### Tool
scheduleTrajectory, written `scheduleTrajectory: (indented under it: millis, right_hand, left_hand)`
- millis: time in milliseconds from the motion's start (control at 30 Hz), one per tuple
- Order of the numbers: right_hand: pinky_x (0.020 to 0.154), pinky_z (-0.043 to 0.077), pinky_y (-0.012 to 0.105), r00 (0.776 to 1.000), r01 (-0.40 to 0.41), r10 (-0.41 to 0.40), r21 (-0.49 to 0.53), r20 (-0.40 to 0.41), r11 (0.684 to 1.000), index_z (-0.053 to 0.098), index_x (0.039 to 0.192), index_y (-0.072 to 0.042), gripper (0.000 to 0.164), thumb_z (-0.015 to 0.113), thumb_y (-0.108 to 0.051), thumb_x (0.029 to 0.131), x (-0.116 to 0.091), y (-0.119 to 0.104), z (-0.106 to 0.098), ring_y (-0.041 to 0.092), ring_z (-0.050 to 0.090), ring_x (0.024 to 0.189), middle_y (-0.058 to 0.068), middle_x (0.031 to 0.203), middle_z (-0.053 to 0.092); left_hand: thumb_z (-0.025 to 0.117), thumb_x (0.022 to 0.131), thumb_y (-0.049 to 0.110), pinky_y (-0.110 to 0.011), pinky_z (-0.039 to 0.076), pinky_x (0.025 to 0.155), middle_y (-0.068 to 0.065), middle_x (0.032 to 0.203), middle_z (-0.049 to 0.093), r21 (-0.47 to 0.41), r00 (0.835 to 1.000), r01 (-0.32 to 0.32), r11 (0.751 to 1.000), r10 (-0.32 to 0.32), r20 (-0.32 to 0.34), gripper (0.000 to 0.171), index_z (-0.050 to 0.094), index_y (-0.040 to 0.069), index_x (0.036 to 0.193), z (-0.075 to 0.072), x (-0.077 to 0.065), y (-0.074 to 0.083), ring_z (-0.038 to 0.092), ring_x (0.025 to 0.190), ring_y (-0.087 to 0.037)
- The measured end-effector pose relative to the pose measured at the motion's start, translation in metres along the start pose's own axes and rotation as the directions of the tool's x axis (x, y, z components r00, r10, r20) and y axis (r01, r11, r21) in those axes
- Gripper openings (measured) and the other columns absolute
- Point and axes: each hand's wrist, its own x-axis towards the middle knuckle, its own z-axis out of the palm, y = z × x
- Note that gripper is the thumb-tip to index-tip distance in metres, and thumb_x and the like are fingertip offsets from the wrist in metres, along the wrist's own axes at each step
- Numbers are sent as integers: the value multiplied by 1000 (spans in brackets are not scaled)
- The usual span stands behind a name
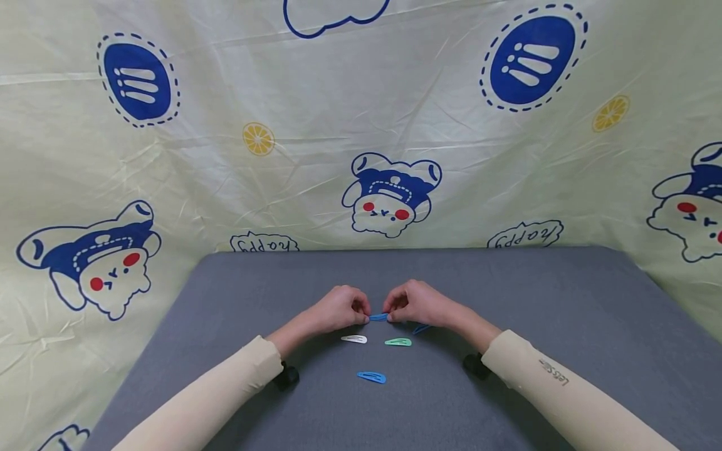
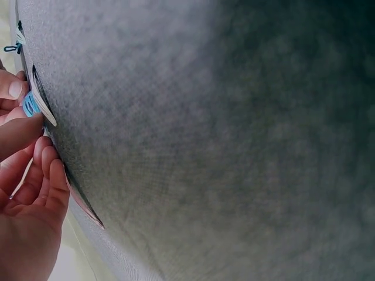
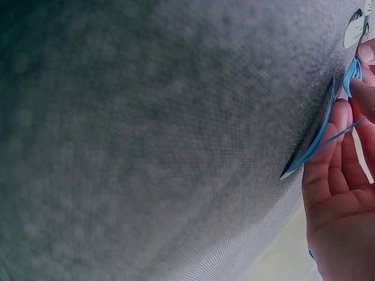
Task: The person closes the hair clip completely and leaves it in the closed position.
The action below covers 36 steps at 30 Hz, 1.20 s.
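A small blue snap hair clip [image 1: 378, 317] spans the gap between my two hands. My left hand [image 1: 340, 307] pinches its left end between thumb and fingers. At the other end, my right hand [image 1: 420, 303] pinches it the same way. The right wrist view shows the held clip [image 3: 351, 76] partly covered by fingertips. A second blue clip [image 1: 421, 328], spread apart, lies right beside the right hand's lower fingers. Close to the left fingers in the left wrist view are a white clip [image 2: 42, 96] and a pinkish clip [image 2: 85, 204].
Nearer me on the grey cloth-covered table [image 1: 282, 269] lie a green clip [image 1: 398, 342] and another blue clip [image 1: 371, 377]. A printed curtain [image 1: 316, 94] hangs behind the table's far edge.
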Motion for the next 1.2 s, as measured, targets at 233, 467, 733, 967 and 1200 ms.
scheduleTrajectory:
  millis: [233, 467, 733, 967, 1200]
  right_hand:
    - [66, 48, 30, 1000, -3, 3, 6, 1, 1000, 73, 95, -11, 6, 72, -8, 89, -1, 0, 0, 15, 56, 71, -4, 80, 65]
    - [67, 48, 31, 1000, -9, 9, 15, 3, 1000, 73, 96, -11, 7, 71, -8, 90, -1, 0, -1, 16, 56, 73, -3, 82, 65]
    - [71, 50, 32, 1000, -20, 20, 20, -14, 1000, 73, 100, -11, 10, 70, -9, 91, -4, -2, -3, 17, 58, 76, -3, 86, 66]
    - [74, 49, 34, 999, -26, 26, 17, -46, 1000, 73, 101, -13, 10, 70, -11, 92, -9, -4, -4, 17, 58, 80, -5, 89, 67]
    - [81, 50, 37, 996, -34, 36, 16, -85, 999, 73, 105, -10, 13, 68, -11, 93, -18, -8, -10, 17, 59, 88, -6, 95, 68]
  left_hand:
    - [73, 86, 3, -24, 45, 64, 5, 73, 60, -17, 1000, 11, 1000, -11, 9, 5, 72, 7, 87, 0, 0, -1, 54, 68, -9]
    - [73, 86, 3, -25, 46, 65, 5, 74, 61, -16, 1000, 9, 1000, -9, 4, 6, 72, 9, 87, 0, -1, 0, 55, 69, -9]
    - [71, 89, 7, -26, 45, 63, 5, 75, 62, -53, 1000, 3, 999, -4, -18, 2, 71, 8, 88, -1, -3, -1, 55, 70, -11]
    - [71, 90, 11, -25, 45, 61, 5, 74, 62, -82, 999, -7, 997, 3, -46, 4, 72, 7, 89, -2, -4, 0, 54, 69, -11]
    - [72, 90, 15, -25, 45, 62, 7, 76, 63, -90, 998, -7, 996, 2, -55, 6, 73, 9, 92, -2, -5, 5, 55, 70, -11]
